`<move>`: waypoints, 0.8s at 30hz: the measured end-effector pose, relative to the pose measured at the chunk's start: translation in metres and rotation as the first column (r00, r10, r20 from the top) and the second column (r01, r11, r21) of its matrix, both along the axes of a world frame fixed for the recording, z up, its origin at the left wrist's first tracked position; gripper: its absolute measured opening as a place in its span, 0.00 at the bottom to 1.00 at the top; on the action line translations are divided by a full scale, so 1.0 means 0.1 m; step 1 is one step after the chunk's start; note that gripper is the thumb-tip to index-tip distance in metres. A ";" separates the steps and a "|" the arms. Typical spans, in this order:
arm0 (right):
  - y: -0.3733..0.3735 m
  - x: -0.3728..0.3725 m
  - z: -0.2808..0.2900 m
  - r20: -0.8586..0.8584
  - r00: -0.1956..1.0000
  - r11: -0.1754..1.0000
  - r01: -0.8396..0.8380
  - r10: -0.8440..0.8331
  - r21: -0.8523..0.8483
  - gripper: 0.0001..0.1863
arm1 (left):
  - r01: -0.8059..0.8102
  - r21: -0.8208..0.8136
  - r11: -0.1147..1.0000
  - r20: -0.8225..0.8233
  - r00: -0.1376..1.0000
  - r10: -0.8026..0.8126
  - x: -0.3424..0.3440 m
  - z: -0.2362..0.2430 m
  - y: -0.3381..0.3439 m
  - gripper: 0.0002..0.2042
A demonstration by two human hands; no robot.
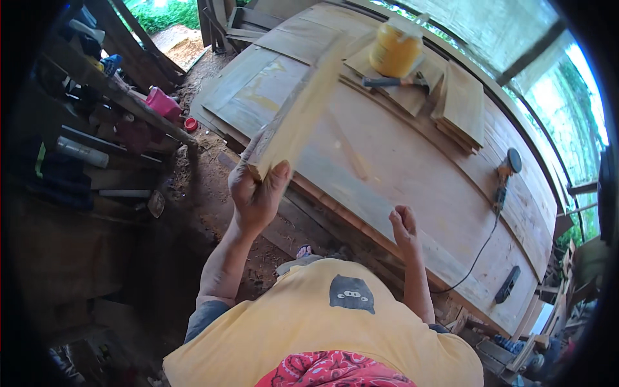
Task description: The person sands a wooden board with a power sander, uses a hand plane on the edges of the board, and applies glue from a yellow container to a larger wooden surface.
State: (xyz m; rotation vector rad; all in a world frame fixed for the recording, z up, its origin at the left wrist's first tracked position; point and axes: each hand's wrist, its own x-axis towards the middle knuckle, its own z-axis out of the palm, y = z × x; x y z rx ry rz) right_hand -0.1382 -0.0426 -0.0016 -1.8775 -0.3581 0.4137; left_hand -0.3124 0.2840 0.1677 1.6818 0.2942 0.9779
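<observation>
My left hand [259,197] is closed around the lower end of a long, flat wooden board [300,113]. The board is held up at a slant over the near left edge of the worktable [412,174], its far end smeared by motion. My right hand [405,227] is at the table's near edge, fingers curled in. Whatever it may hold is hidden. A thin wooden strip [348,151] lies on the tabletop between the hands. Farther back, a hammer [396,82] rests by a jar of yellow-orange contents [394,48] on thin wooden panels [406,97].
Stacked panels [461,109] lie at the back right. Beyond them sits a corded power tool [508,169], its cord [480,251] hanging over the near edge. A dark hand tool [508,284] lies at the right end. A pink container [162,103] stands among clutter on the left.
</observation>
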 end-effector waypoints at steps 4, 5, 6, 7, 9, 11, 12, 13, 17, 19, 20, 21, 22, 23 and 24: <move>0.45 0.31 -0.11 0.168 0.981 0.975 -0.056 0.093 -0.214 0.15 | -0.116 0.331 0.937 -0.071 0.987 0.147 0.23 -0.36 0.63 0.25; 0.52 0.40 -0.16 0.169 0.978 0.978 -0.085 0.119 -0.193 0.15 | -0.107 0.374 0.921 -0.128 0.978 0.165 0.26 -0.46 0.77 0.25; 0.59 0.47 -0.20 0.177 0.978 0.977 -0.074 0.111 -0.202 0.15 | -0.080 0.609 0.789 -0.098 0.980 0.175 0.33 -0.55 0.91 0.25; 0.72 0.60 -0.23 0.233 0.968 0.988 -0.062 0.095 -0.144 0.14 | -0.057 0.801 0.596 -0.065 0.981 0.182 0.45 -0.60 1.10 0.25; 0.94 0.95 -0.19 0.293 0.955 0.997 -0.024 0.046 -0.078 0.13 | 0.004 0.812 0.583 -0.101 0.986 0.133 0.56 -0.79 1.31 0.24; 1.16 1.35 -0.02 0.215 0.976 0.999 -0.029 0.033 -0.022 0.11 | 0.129 0.902 0.411 -0.232 0.949 0.211 0.60 -0.98 1.51 0.24; 1.25 1.53 0.10 0.314 0.949 0.991 -0.028 -0.014 0.127 0.12 | 0.153 0.947 0.281 -0.210 0.960 0.185 0.67 -1.10 1.59 0.26; 1.34 1.76 0.26 0.359 0.931 0.974 -0.015 -0.070 0.228 0.15 | 0.198 0.937 0.287 -0.261 0.944 0.202 0.69 -1.21 1.64 0.26; 1.70 2.94 0.97 0.349 0.927 0.976 0.069 -0.139 0.207 0.19 | 0.419 0.867 0.270 -0.471 0.866 0.166 0.64 -1.61 1.92 0.32; 1.95 3.54 1.26 0.547 0.812 0.978 0.193 -0.205 0.081 0.19 | 0.570 0.739 0.360 -0.637 0.765 0.096 0.63 -1.75 2.17 0.31; 2.07 3.80 1.41 0.589 0.775 0.969 0.239 -0.227 0.059 0.19 | 0.593 0.713 0.374 -0.660 0.748 0.072 0.63 -1.79 2.35 0.33; 2.16 4.01 1.54 0.569 0.770 0.952 0.293 -0.288 0.085 0.20 | 0.625 0.684 0.376 -0.694 0.716 0.074 0.62 -1.80 2.61 0.33; 2.26 4.21 1.68 0.546 0.762 0.932 0.346 -0.349 0.112 0.22 | 0.626 0.684 0.375 -0.691 0.721 0.056 0.64 -1.84 2.81 0.36; 2.37 4.35 1.77 0.503 0.730 0.885 0.417 -0.462 0.208 0.24 | 0.623 0.681 0.384 -0.686 0.726 0.039 0.64 -1.88 2.97 0.38; 2.49 4.49 1.91 0.500 0.758 0.905 0.389 -0.420 0.171 0.26 | 0.610 0.733 0.302 -0.662 0.741 0.110 0.66 -1.89 3.17 0.42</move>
